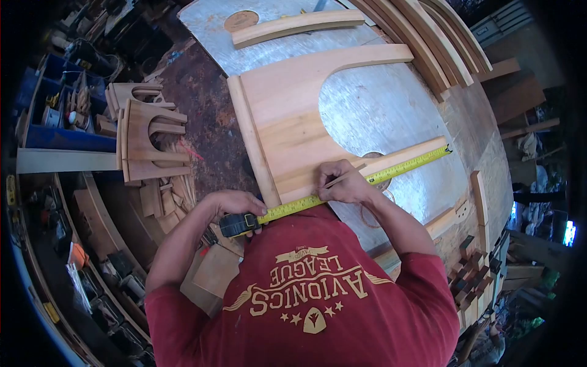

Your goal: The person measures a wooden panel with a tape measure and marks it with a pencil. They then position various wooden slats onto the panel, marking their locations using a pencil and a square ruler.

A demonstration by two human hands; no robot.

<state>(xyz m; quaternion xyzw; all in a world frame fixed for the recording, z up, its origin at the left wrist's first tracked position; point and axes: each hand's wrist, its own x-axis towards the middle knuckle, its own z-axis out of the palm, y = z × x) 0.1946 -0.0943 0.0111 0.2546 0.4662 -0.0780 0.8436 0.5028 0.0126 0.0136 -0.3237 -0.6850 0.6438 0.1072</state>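
My left hand (240, 203) is closed around a black tape measure (238, 224) near the front edge of the metal-topped table. Its yellow blade (400, 172) runs out to the right along the near edge of a pale wooden panel (287, 122) with a large curved cutout, its tip past the end of the panel's near arm. Pinched in my right hand (342, 182) is a thin pencil (345, 175); this hand rests on the panel's near edge and the blade. Where the pencil's point touches is hidden by my fingers.
A loose curved wooden piece (299, 27) lies beyond the panel. Long curved boards (422, 43) are stacked at the far right. Smaller cutout wooden frames (153, 140) stand at left, beside a blue toolbox (67, 137). Small wood blocks (474, 275) are piled at right.
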